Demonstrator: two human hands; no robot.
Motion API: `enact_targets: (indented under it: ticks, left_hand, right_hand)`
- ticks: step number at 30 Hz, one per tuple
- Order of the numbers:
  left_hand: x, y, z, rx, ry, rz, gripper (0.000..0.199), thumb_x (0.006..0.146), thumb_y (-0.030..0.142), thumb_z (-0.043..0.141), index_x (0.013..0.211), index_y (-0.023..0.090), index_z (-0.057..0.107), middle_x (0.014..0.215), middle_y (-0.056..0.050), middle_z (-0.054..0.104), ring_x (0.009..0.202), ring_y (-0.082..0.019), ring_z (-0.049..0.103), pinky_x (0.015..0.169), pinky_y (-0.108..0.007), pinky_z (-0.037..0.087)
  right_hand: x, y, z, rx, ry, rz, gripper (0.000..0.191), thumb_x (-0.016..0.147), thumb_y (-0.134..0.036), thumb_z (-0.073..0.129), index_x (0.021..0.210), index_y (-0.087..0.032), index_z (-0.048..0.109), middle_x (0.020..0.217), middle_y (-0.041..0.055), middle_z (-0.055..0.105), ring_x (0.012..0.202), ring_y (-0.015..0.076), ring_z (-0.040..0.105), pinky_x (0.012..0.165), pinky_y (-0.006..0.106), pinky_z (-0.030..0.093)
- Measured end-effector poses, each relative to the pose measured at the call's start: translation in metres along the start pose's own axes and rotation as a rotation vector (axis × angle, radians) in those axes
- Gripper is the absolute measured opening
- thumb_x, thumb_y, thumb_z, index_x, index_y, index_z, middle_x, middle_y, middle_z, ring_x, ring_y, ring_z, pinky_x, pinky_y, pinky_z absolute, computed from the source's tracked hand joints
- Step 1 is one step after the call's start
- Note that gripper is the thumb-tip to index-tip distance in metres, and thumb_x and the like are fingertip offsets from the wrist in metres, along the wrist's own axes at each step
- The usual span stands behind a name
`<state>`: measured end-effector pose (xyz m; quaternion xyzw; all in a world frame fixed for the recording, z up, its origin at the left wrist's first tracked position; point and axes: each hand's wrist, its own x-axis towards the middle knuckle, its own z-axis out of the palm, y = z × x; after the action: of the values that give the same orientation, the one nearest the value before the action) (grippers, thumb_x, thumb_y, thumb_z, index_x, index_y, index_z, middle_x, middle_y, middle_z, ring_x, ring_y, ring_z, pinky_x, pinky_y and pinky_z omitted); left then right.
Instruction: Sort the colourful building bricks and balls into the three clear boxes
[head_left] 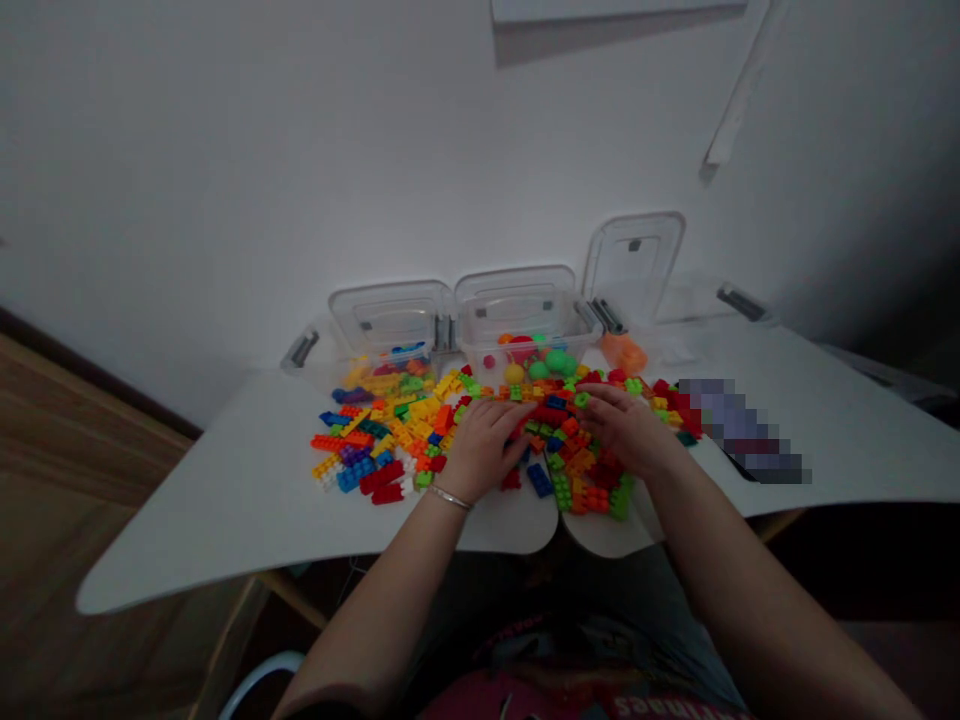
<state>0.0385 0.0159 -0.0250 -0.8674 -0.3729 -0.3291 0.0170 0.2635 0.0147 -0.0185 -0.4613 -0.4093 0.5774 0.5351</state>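
Note:
Both of my hands lie palm down on a spread of colourful plastic building bricks (405, 430). My left hand (484, 450), with a silver bracelet (450, 497) at the wrist, covers the pile's middle, and my right hand (626, 430) rests on its right part. Neither hand shows a brick held in it, though the palms hide what lies beneath. A lime green brick (581, 400) sits just beyond my right fingertips. Behind the pile, a clear plastic box (390, 345) holds bricks, and a second one (525, 340) holds coloured balls.
The pile lies on a white table (225, 490) with a curved front edge. Clear hinged lids (634, 265) stand open behind the boxes, against a white wall. An orange object (622, 353) sits back right. A pixelated patch (742, 430) covers something at right.

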Motion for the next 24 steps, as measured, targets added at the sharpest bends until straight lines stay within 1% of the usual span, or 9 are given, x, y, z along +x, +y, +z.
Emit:
enact_targets:
  ticks: [2,5,10,14,17,18,20,22,24]
  left_hand:
    - [0.006,0.009,-0.004,-0.11,0.034,-0.062,0.038,0.09,0.029,0.059,0.127,0.022,0.058,0.114,-0.008,0.068,0.106,-0.022,0.062,0.094,-0.04,0.051]
    - [0.012,0.02,-0.005,-0.254,0.056,-0.088,0.028,0.09,0.03,0.061,0.117,0.025,0.065,0.112,-0.006,0.069,0.104,-0.018,0.064,0.093,-0.033,0.053]
    - [0.015,0.016,-0.009,-0.187,0.141,-0.079,0.017,0.091,0.029,0.059,0.101,0.024,0.072,0.096,-0.004,0.074,0.09,-0.017,0.068,0.083,-0.032,0.055]
    - [0.027,-0.023,-0.037,-0.093,0.256,-0.159,0.018,0.091,0.031,0.059,0.101,0.022,0.071,0.094,-0.004,0.075,0.087,-0.017,0.069,0.08,-0.03,0.055]
    - [0.043,-0.072,-0.071,-0.038,0.451,-0.353,0.02,0.089,0.032,0.058,0.102,0.02,0.069,0.093,-0.004,0.073,0.085,-0.016,0.067,0.083,-0.03,0.053]
    - [0.047,-0.088,-0.082,-0.021,0.541,-0.418,0.022,0.089,0.031,0.057,0.104,0.019,0.067,0.092,-0.003,0.072,0.083,-0.015,0.067,0.081,-0.029,0.053]
    - [0.053,-0.117,-0.1,0.027,0.64,-0.527,0.028,0.089,0.028,0.054,0.113,0.018,0.06,0.089,-0.003,0.07,0.082,-0.014,0.066,0.079,-0.027,0.051]
    - [0.055,-0.137,-0.109,0.08,0.665,-0.647,0.036,0.086,0.026,0.056,0.122,0.018,0.054,0.086,-0.002,0.068,0.081,-0.016,0.064,0.078,-0.029,0.05]
    - [0.054,-0.146,-0.11,0.13,0.566,-0.757,0.036,0.084,0.026,0.06,0.119,0.019,0.056,0.086,-0.002,0.067,0.08,-0.018,0.063,0.079,-0.031,0.049]
  right_hand:
    - [-0.006,0.003,0.014,0.003,-0.029,-0.013,0.043,0.055,-0.044,0.084,0.089,-0.024,0.066,0.079,-0.0013,0.068,0.072,0.0134,0.064,0.07,0.028,0.052]
    - [-0.011,0.005,0.033,-0.029,-0.084,-0.066,0.04,0.055,-0.043,0.085,0.081,-0.023,0.063,0.079,-0.0006,0.069,0.072,0.0141,0.064,0.07,0.029,0.052]
    - [-0.012,0.008,0.047,-0.079,-0.121,-0.082,0.035,0.062,-0.046,0.079,0.079,-0.022,0.06,0.076,0.0008,0.07,0.072,0.0161,0.066,0.07,0.031,0.053]
    - [-0.011,0.009,0.041,-0.233,-0.141,-0.184,0.025,0.073,-0.043,0.069,0.085,-0.022,0.063,0.09,0.0041,0.072,0.082,0.0188,0.068,0.077,0.035,0.054]
    - [-0.013,0.008,0.035,-0.489,-0.083,-0.298,0.017,0.08,-0.038,0.062,0.084,-0.022,0.064,0.087,0.0038,0.071,0.08,0.0191,0.067,0.076,0.035,0.052]
    - [-0.014,0.007,0.034,-0.58,-0.066,-0.337,0.015,0.082,-0.035,0.06,0.085,-0.022,0.065,0.086,0.0037,0.071,0.08,0.0191,0.066,0.076,0.036,0.052]
    - [-0.016,0.006,0.036,-0.735,-0.049,-0.423,0.012,0.084,-0.029,0.058,0.086,-0.021,0.066,0.087,0.004,0.071,0.082,0.0196,0.065,0.079,0.036,0.05]
    - [-0.018,0.005,0.039,-0.841,-0.072,-0.513,0.01,0.084,-0.023,0.057,0.087,-0.021,0.067,0.09,0.0048,0.071,0.087,0.0202,0.065,0.083,0.037,0.049]
    - [-0.02,0.006,0.041,-0.91,-0.125,-0.589,0.01,0.085,-0.02,0.057,0.089,-0.021,0.067,0.093,0.0051,0.072,0.091,0.0204,0.063,0.086,0.037,0.048]
